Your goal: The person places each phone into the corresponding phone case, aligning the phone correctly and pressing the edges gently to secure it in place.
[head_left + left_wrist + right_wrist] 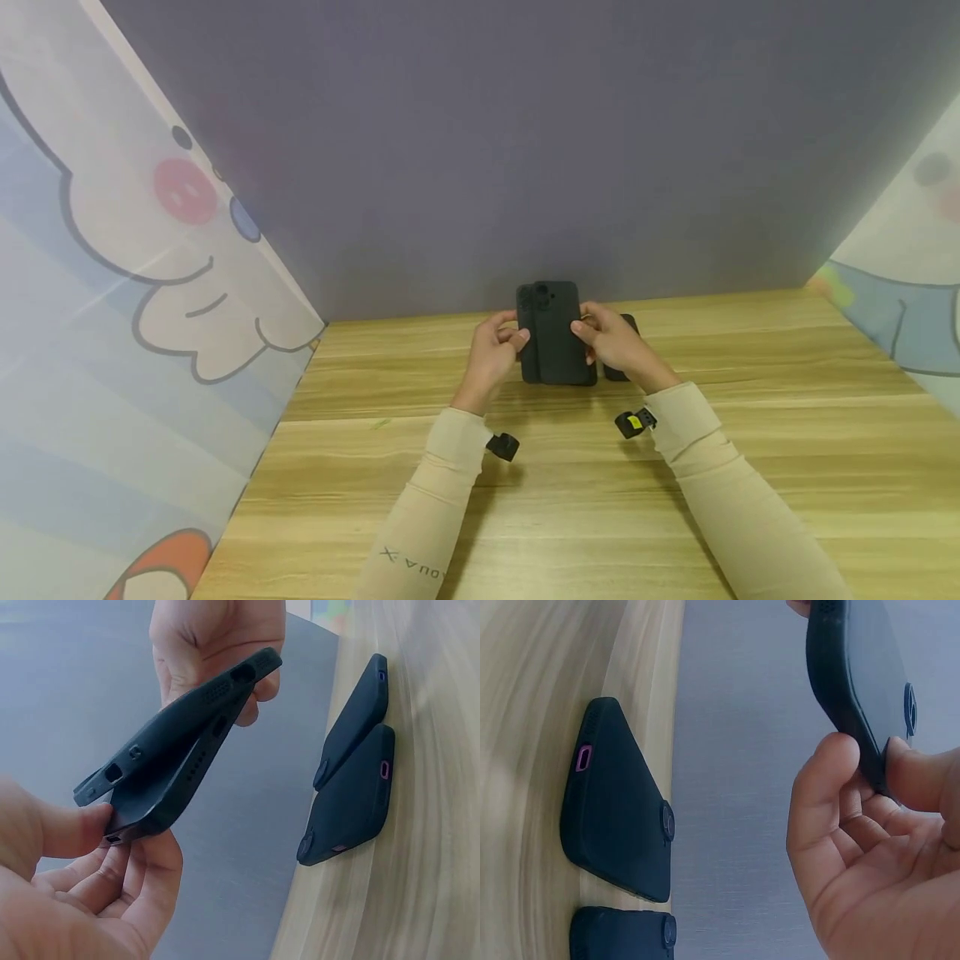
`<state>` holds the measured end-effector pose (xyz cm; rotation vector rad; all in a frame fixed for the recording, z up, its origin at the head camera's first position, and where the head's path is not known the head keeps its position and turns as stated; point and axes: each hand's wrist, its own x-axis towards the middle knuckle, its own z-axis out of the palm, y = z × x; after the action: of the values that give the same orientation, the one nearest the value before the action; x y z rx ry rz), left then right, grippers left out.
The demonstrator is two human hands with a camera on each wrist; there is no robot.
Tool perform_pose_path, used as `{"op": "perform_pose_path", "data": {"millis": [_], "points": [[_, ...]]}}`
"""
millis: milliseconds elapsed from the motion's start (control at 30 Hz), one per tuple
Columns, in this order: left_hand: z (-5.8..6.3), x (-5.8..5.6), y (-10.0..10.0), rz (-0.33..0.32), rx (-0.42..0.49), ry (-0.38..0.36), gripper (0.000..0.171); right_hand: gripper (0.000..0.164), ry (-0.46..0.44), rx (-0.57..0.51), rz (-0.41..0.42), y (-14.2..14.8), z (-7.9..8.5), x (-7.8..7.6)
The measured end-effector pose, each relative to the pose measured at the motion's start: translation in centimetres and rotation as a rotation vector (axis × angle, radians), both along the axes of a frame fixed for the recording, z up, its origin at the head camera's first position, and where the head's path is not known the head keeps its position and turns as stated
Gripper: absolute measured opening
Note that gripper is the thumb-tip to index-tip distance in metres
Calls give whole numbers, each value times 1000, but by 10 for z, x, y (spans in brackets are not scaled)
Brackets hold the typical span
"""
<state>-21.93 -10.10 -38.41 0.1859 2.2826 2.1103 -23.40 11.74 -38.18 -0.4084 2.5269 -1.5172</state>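
Two black phone cases are held up, overlapping, above the table's far side. My left hand pinches the rear case by its left edge, thumb in front and fingers behind. My right hand pinches the front case, which has a camera ring at its top left, by its right edge. In the left wrist view the cases meet at one end and spread apart in a narrow wedge toward my left thumb. Cutouts show along their bottom edges.
Two more black phone-shaped pieces lie side by side on the wooden table; one has a pink-rimmed port opening, the other is partly cut off. A grey panel stands behind, with cartoon-printed sheets at the sides.
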Motion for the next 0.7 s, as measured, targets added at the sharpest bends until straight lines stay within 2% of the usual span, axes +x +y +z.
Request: {"op": "perform_pose_path", "data": {"millis": [167, 467, 700], "points": [[-1, 0, 0, -7, 18, 2, 37, 46, -6, -9, 8, -1, 0, -1], [0, 0, 4, -11, -7, 15, 36, 38, -12, -56, 25, -5, 0, 0], [-3, -1, 4, -26, 74, -4, 36, 39, -5, -58, 32, -3, 1, 1]]}}
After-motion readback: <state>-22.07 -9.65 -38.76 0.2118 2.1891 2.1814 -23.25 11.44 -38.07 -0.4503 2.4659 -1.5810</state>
